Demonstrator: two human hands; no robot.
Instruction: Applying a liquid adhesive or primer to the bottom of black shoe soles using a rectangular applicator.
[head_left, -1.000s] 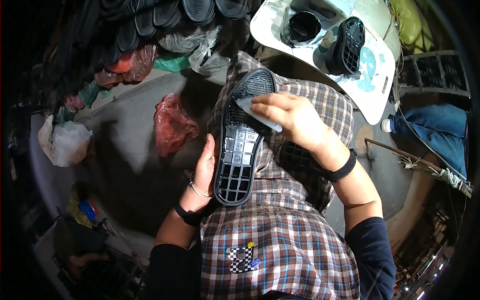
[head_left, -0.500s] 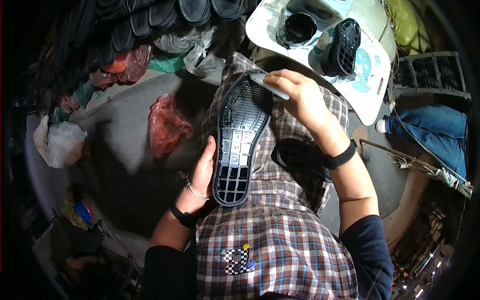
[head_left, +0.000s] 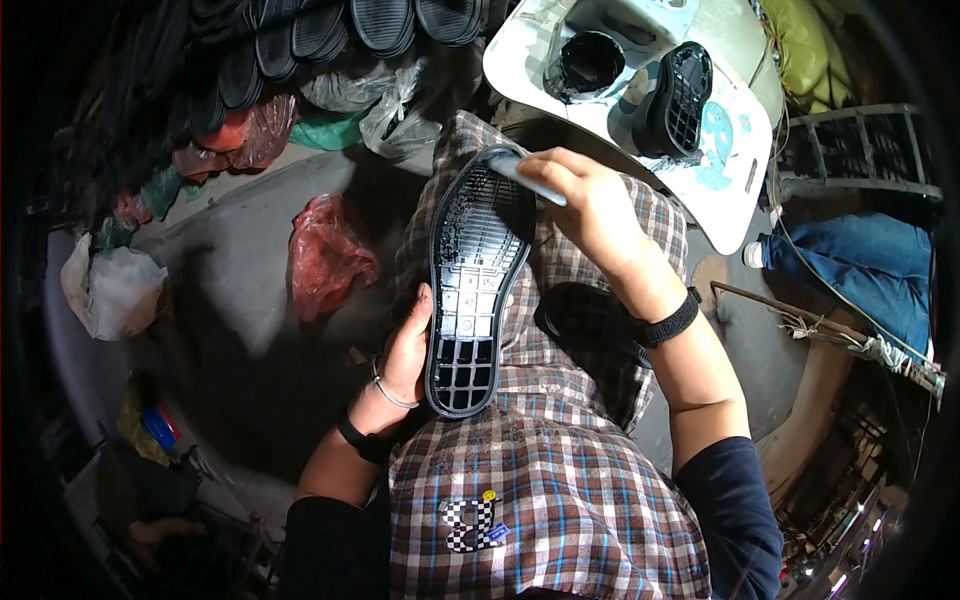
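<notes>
A black shoe sole point(head_left: 468, 270) lies lengthwise over my lap, its hollow ribbed and gridded side facing up. My left hand point(head_left: 408, 345) grips its left edge, thumb along the rim and the other fingers hidden beneath. A wet, glossy black coating shows on the ribs of the wide far end. My right hand point(head_left: 590, 205) is closed round a flat grey-handled tool point(head_left: 540, 185). That tool's tip touches the far end of the sole, near the rim; I cannot make out its working end. Another dark sole point(head_left: 580, 315) rests on my lap beneath my right forearm.
A white stool-like table point(head_left: 735, 215) at the far right bears a black-smeared container point(head_left: 592, 65) and another black sole point(head_left: 680, 100). Stacked black soles point(head_left: 385, 25) stand at the far left. A red plastic bag point(head_left: 330, 260) lies on the floor. Someone's jeans-clad leg point(head_left: 850, 270) is at right.
The whole view has shifted slightly. My right hand and the tool remain at the sole's far end, with only a small movement. My left hand keeps its hold.
</notes>
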